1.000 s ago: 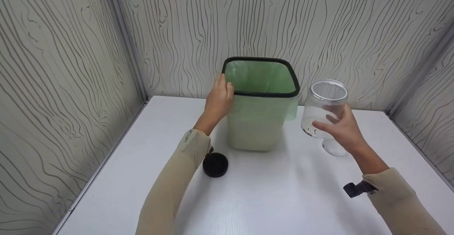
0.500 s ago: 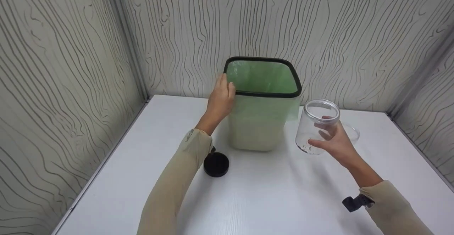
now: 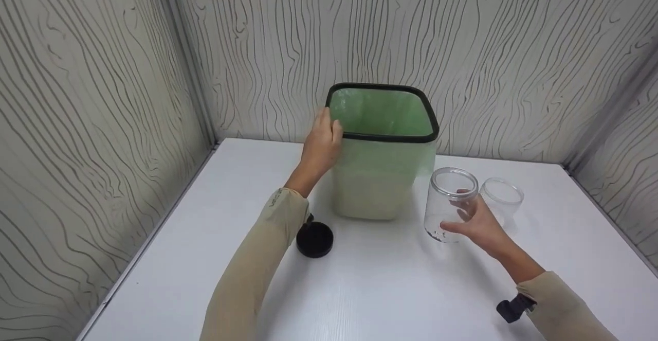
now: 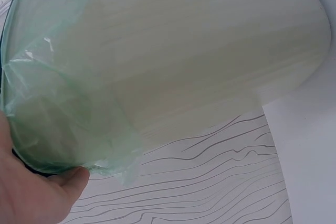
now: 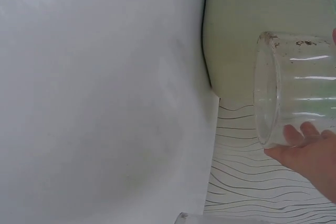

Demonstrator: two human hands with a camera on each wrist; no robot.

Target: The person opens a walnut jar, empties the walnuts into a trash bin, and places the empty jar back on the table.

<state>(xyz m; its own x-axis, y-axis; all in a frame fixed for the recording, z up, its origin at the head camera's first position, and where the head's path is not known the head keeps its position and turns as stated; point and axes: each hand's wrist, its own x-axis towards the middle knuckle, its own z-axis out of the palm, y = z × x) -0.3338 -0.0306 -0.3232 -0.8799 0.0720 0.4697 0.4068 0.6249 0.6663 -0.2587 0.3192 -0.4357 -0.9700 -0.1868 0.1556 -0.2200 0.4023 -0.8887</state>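
A trash bin with a black rim and a pale green liner bag stands near the back wall. My left hand rests against the rim's left front corner, fingers fairly straight and the thumb at the front; in the left wrist view the hand touches the liner's edge. My right hand grips a clear jar, open end up, just right of the bin. Dark specks mark its bottom. The right wrist view shows the jar a little above the table, fingers round its side.
Another clear round container stands right behind my right hand. A black round lid lies on the white table beside my left sleeve. Patterned panels enclose the table at the back and sides.
My right hand has lowered the jar towards the table and slightly leftward, and the clear container behind it shows more. The left hand has stayed at the bin.
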